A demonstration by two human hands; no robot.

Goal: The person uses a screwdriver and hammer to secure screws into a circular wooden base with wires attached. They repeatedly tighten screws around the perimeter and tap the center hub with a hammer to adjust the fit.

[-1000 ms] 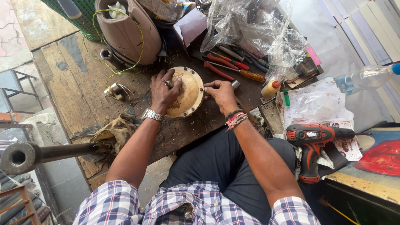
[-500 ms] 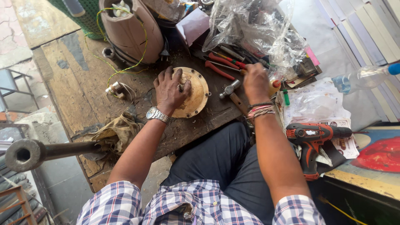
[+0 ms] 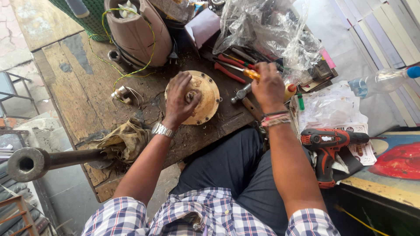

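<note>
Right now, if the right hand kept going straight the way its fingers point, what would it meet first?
The right hand points up the bench and is at the orange-handled screwdriver; just beyond lies the crumpled clear plastic bag over more tools. Depth is unclear.

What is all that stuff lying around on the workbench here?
round metal disc: one, tan, bench centre, under the left hand
hammer: one, wooden handle, right of the disc
screwdriver: one, orange handle, at the right hand
pliers: red handles, behind the disc
plastic sheet: one, clear, over the tools
motor housing: one, brown, bench rear
rag: one, dirty yellow, front edge
cordless drill: one, red and black, far right
plastic bottle: one, clear, blue cap
left hand: on the disc
right hand: fingers on the screwdriver
</note>
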